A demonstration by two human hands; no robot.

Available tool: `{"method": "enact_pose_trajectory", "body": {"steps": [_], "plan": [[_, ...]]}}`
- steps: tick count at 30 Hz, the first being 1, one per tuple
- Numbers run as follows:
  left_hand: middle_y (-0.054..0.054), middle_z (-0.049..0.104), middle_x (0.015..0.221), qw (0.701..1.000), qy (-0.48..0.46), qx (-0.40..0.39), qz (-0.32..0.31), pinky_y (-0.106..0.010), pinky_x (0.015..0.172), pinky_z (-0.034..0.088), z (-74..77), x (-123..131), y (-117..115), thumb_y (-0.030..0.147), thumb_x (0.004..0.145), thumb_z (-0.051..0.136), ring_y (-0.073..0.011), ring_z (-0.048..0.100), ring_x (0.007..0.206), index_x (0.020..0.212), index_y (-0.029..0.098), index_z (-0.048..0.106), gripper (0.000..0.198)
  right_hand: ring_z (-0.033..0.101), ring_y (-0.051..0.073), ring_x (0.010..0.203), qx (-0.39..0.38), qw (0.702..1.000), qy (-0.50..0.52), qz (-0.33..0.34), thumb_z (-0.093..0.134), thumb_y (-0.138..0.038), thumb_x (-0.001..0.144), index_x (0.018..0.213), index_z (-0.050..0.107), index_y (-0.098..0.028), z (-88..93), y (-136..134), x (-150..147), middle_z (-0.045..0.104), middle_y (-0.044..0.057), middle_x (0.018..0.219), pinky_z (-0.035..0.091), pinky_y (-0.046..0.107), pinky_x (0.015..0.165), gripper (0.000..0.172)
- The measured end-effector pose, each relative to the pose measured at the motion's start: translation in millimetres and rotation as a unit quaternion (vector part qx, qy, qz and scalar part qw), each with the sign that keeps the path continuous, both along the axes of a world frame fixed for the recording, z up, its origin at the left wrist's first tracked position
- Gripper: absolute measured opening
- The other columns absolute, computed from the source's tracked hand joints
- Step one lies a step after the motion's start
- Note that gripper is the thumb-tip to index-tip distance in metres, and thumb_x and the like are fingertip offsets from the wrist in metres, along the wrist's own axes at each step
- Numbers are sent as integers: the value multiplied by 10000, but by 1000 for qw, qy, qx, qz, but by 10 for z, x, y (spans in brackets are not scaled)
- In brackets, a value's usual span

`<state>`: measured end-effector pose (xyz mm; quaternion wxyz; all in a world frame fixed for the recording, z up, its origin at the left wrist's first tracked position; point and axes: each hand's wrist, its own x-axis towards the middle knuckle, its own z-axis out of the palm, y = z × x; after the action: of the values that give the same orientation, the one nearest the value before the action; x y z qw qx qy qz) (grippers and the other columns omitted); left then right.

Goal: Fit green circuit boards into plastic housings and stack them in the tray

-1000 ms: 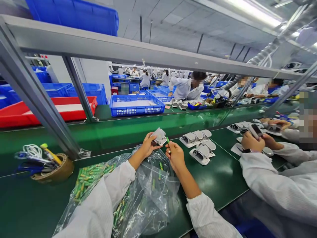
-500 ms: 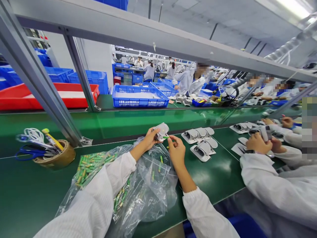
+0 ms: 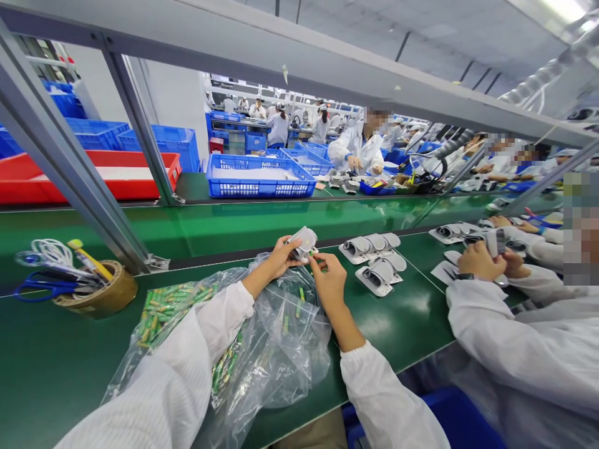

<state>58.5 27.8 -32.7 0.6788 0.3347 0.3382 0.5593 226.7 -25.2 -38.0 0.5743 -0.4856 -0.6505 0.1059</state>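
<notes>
My left hand (image 3: 279, 257) grips a small white plastic device (image 3: 303, 241) above the green table. My right hand (image 3: 329, 278) is closed right beside it, its thumb and fingertip pressed against the device's lower side, where a bit of a green battery (image 3: 311, 253) shows. Under both forearms lies a crumpled clear plastic bag (image 3: 281, 337) with several green batteries inside. A second clear bag of green batteries (image 3: 165, 307) lies to the left.
Three white devices (image 3: 374, 259) lie to the right of my hands. A brown tape roll (image 3: 100, 296) holding scissors and pens sits at left. A co-worker's hands (image 3: 486, 259) hold a device at right. Blue baskets (image 3: 259, 181) and a red tray (image 3: 116, 174) stand behind the conveyor.
My right hand has moved in from holding a green battery apart to pressing against the device. The device has tipped slightly in my left hand.
</notes>
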Motion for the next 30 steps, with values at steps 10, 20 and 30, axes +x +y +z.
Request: {"method": "enact_pose_trajectory", "body": {"steps": [10, 20, 30], "plan": [[-53, 734, 1050, 1000, 19, -12, -21, -410, 754, 703, 22, -3, -2, 508, 625, 1064, -193, 721, 847, 1237, 230, 539, 853, 603, 170, 668, -17, 1000, -1, 3, 684, -542, 996, 994, 764, -195, -45, 51, -20, 770, 71, 943, 560, 357, 747, 356], [-57, 739, 1028, 999, 40, 0, -14, -342, 641, 698, 79, -22, 24, 467, 642, 1035, -193, 725, 810, 1242, 232, 573, 793, 607, 143, 689, -76, 996, -21, 31, 759, -270, 919, 958, 781, -187, 10, 126, -65, 717, 57, 1012, 554, 314, 778, 95], [-53, 731, 1003, 999, 48, -3, -8, -353, 622, 697, 185, -17, -14, 438, 660, 1011, -202, 727, 792, 1278, 262, 533, 801, 596, 116, 657, -121, 991, 48, 35, 745, -291, 908, 968, 796, -183, 20, 147, -100, 699, 46, 1045, 566, 301, 751, 134]]}}
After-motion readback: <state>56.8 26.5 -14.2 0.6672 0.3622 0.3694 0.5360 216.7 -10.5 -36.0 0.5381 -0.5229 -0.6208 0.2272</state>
